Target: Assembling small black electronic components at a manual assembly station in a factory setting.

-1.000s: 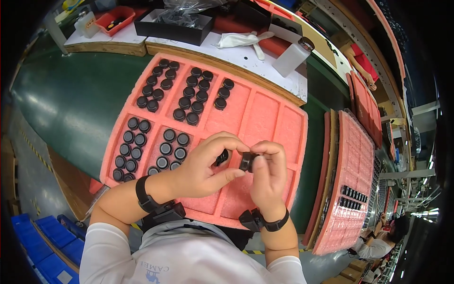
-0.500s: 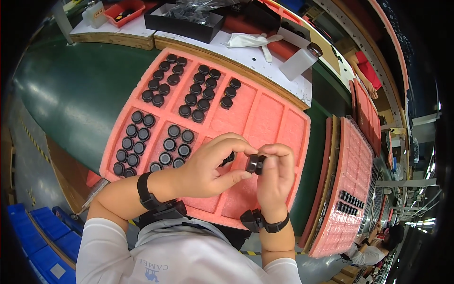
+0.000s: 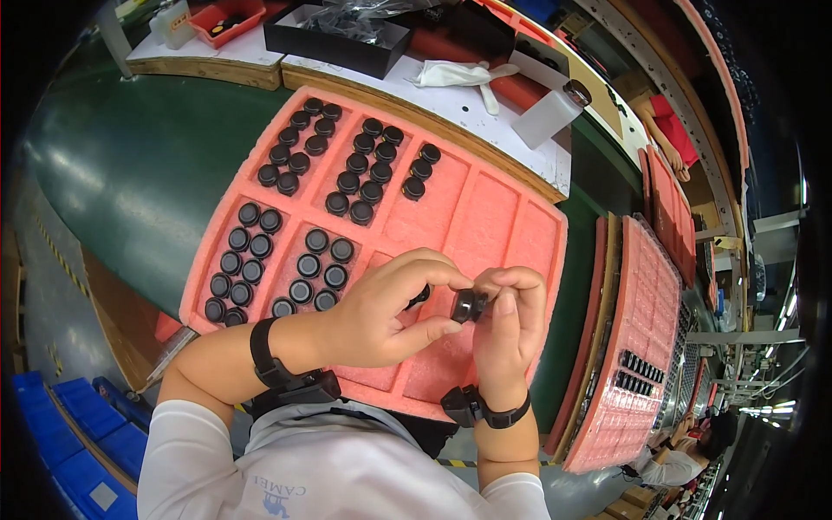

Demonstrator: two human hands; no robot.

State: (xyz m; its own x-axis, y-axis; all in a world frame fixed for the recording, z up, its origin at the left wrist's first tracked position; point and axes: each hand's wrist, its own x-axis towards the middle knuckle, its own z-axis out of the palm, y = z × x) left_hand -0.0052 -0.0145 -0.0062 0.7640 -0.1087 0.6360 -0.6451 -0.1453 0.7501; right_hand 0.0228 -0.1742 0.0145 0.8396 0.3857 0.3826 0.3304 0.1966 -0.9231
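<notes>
My left hand point(image 3: 386, 303) pinches a small black cylindrical part point(image 3: 464, 306), lens-like in shape, between thumb and forefinger above the pink foam tray point(image 3: 494, 221). Against the part's right end, my right hand point(image 3: 511, 325) has its thumb and fingers closed around a small dark piece, mostly hidden by the fingertips. Similar black round parts point(image 3: 337, 251) stand in rows in several compartments of the tray. One more black part point(image 3: 419, 295) shows partly behind my left hand.
Beyond the tray, a white bench point(image 3: 390, 95) holds a black box point(image 3: 338, 39), white gloves point(image 3: 451, 74) and a translucent bottle point(image 3: 548, 117). Another pink tray point(image 3: 611, 347) with black parts stands at the right. Blue bins point(image 3: 82, 416) sit low at the left. Other people are at the right.
My right hand has shifted slightly to the right and its fingers have turned a little at the part's end. The left hand keeps its pinch nearly in place.
</notes>
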